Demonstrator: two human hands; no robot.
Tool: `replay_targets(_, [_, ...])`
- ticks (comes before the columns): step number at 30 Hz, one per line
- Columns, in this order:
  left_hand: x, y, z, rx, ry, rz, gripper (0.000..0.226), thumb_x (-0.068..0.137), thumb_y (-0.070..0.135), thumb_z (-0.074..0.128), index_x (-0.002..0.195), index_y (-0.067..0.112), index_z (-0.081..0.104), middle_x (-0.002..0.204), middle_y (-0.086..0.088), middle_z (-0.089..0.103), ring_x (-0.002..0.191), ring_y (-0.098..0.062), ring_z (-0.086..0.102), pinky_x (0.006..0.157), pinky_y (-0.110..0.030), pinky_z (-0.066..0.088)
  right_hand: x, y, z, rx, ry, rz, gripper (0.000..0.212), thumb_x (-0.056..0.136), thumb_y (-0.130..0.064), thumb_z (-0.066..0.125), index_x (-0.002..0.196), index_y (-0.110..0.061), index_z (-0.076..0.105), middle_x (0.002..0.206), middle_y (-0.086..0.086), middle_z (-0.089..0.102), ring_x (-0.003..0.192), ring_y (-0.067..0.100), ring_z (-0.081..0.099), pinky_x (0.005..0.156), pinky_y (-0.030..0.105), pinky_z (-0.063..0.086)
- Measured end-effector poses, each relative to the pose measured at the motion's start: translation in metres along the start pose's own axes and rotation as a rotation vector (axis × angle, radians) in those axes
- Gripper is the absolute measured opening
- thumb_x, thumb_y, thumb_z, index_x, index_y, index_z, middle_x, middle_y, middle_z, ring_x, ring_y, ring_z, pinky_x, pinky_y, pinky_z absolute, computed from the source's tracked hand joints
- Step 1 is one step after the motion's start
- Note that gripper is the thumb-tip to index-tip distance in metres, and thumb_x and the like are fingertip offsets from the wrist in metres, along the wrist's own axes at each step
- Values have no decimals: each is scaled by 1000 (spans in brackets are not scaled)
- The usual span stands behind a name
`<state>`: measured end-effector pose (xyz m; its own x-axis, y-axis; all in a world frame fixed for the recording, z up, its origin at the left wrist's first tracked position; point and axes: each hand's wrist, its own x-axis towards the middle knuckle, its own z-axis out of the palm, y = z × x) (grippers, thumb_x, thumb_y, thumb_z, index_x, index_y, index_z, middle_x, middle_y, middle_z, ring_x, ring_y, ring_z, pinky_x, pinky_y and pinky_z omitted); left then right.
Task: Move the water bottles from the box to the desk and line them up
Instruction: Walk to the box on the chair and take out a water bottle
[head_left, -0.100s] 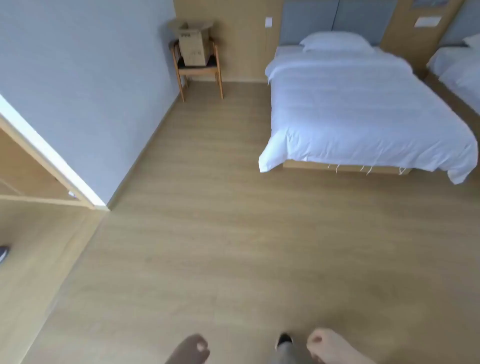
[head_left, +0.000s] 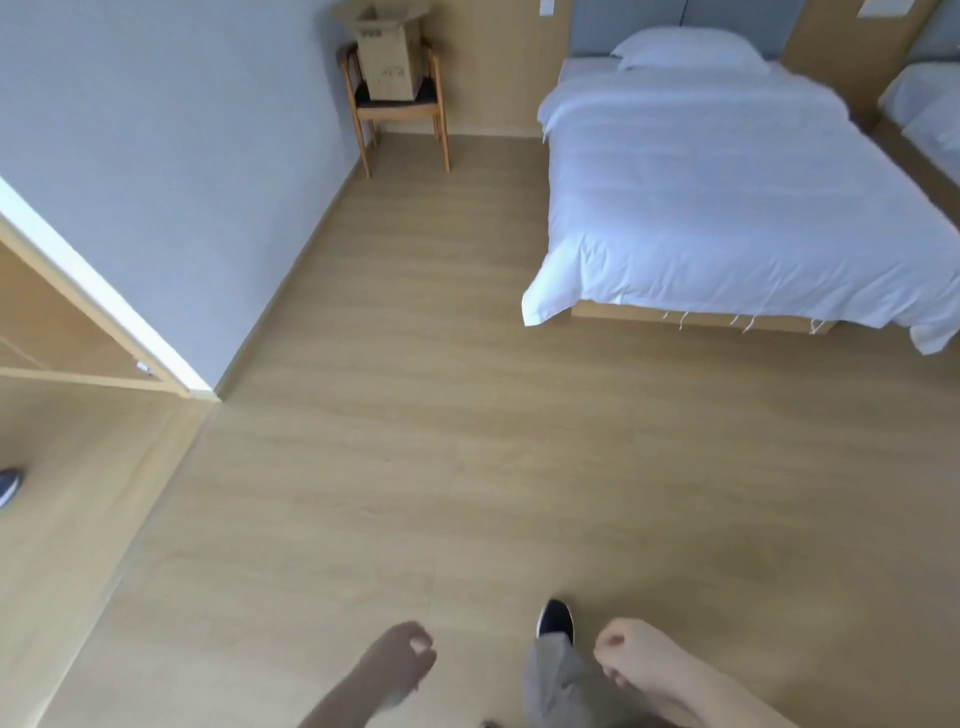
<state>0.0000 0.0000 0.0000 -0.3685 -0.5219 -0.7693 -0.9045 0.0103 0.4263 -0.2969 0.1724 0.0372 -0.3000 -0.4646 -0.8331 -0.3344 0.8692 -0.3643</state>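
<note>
The wood-look floor (head_left: 467, 441) fills most of my view, a broad bare stretch running from my feet at the bottom edge up toward the far wall. At right the bed (head_left: 701, 208), under a white duvet with a pillow (head_left: 685, 49) at its head, takes the upper right; its near left corner juts toward the middle, so my lane narrows between that corner and the grey wall (head_left: 156, 156) that slants across the upper left. That wall ends in a sharp outer corner at left centre, beside a wooden frame, and a second bed just shows at the right edge. At top centre stands a wooden chair (head_left: 395, 114), tucked against the wall, and on its seat sits the open cardboard box (head_left: 389, 57) — flaps spread, presumably raised there so the bottles can be reached without stooping. I cannot see any bottles inside from here, nor the desk. The box is well apart from me, straight up the open lane. My right shoe (head_left: 555, 618) is forward, which I take as mid-stride. My left hand (head_left: 400, 660) and right hand (head_left: 631, 657) hang low at the bottom edge — both loosely curled, holding nothing, free for the first bottles.
</note>
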Motion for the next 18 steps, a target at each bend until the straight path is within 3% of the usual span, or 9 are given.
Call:
replay_targets(3, [27,56,-33,67,-34,52,13,98,32,58,111,29,60,88,1,73,78,-12,67,72,-24,48,12,-46,-31,-35,-81,-37,20,87,-27,52,92,-16,68,80,-5,71,66,10,60,67,21,46])
replay_targets(7, [60,125,-76,101,42,115,27,100,32,60,125,21,63,78,9,60,80,-15,59,63,-22,39,59,-104,-91,-72,-53,-155,28,93,-21,52,106,-3,70,88,9,71,74,18,58,70,27,43])
replay_targets(10, [85,179,-119,78,86,116,28,100,29,60,125,19,63,83,2,66,76,-15,61,55,-18,41,90,-147,-144,-47,4,-210,21,90,-19,56,104,-11,70,97,12,76,78,19,63,79,28,48])
replay_targets(13, [104,228,-164,103,97,108,32,99,33,59,129,21,62,96,-3,73,90,-21,66,66,-24,44,112,-183,-192,-36,26,-244,21,91,-28,57,106,-20,69,99,3,76,92,18,71,95,35,53])
replay_targets(15, [113,261,-192,124,137,141,32,99,34,60,130,22,61,102,-3,71,98,-23,65,73,-24,41,126,-205,-223,-55,21,-279,21,94,-34,56,109,-24,67,101,-2,75,96,17,71,95,36,53])
replay_targets(18, [121,299,-229,59,207,197,30,99,33,60,128,23,61,98,-1,67,90,-19,62,69,-23,39,143,-232,-260,-25,53,-319,21,95,-36,56,111,-26,66,100,-4,74,94,13,71,88,31,53])
